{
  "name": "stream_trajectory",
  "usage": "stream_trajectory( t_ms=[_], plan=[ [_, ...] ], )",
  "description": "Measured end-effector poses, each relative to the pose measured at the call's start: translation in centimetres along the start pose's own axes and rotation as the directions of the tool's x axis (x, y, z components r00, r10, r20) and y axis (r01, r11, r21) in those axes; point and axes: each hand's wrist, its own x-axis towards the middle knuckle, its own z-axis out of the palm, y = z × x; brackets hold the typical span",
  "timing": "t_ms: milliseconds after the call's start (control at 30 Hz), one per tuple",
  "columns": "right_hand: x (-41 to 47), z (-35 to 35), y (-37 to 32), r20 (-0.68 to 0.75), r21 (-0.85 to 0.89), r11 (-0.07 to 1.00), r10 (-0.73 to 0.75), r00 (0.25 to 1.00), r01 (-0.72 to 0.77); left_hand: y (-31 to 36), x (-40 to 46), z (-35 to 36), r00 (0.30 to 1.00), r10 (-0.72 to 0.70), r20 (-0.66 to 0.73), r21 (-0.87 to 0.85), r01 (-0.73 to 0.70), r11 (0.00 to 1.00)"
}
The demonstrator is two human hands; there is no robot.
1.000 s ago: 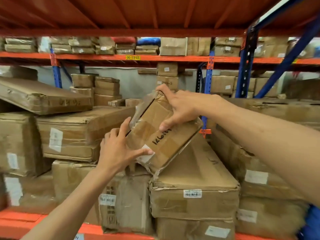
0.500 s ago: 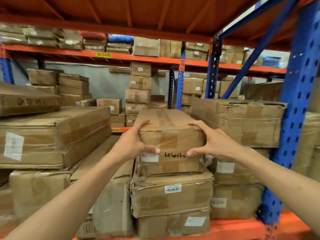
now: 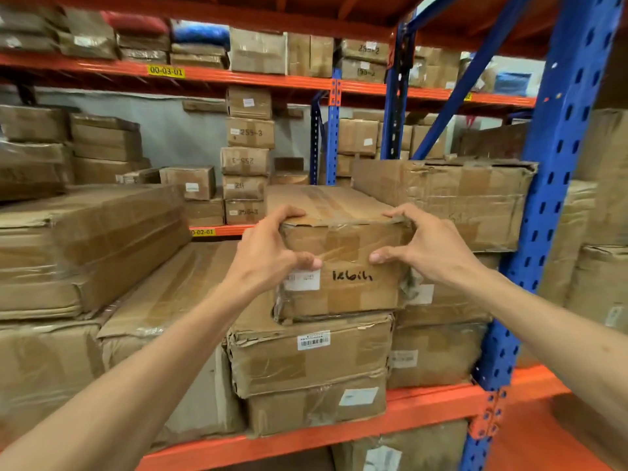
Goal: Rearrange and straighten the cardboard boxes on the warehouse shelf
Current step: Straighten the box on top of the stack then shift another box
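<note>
Left hand (image 3: 268,256) and right hand (image 3: 424,246) clamped on the near corners of the marked box (image 3: 343,266) atop the middle stack (image 3: 309,362); best pushed back evenly, squared with the carton beneath.

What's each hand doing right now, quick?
Left hand: closed on the box, gripping its top left corner.
Right hand: closed on the same box, gripping its top right corner.

grey wall (image 3: 176,137) behind blue uprights (image 3: 557,198)
</note>
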Motion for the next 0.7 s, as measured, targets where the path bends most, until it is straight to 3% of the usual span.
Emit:
stream_trajectory(
  t_ms=[167, 433, 500, 600, 700],
  plan=[
    [3.2, 0.9, -1.5, 0.023, -0.304, 0.953, -0.014, 1.0, 0.021, -1.5, 0.6, 0.2, 0.999, -0.037, 0.026, 0.003, 0.037, 0.999],
    [2.7, 0.7, -1.8, 0.101, -0.343, 0.939, 0.021, 0.995, 0.015, -0.8, -0.2, 0.0, 0.996, -0.063, 0.059, 0.032, 0.061, 0.998],
    [2.1, 0.4, -2.4, 0.118, -0.467, 0.884, 0.032, 0.993, 0.027, 0.0, -0.7, -0.2, 0.994, -0.089, 0.068, 0.056, 0.085, 0.995],
    [1.3, 0.0, -3.3, 0.089, -0.697, 0.715, 0.009, 0.996, 0.055, 0.7, -1.7, -1.0, 0.99, -0.127, 0.061, 0.171, 0.115, 0.978],
    [0.9, -0.1, -5.7, 0.085, -0.749, 0.66, 0.017, 0.996, 0.053, 0.6, -3.9, -3.0, 0.979, -0.204, -0.01, 0.296, 0.198, 0.935]
  ],
)
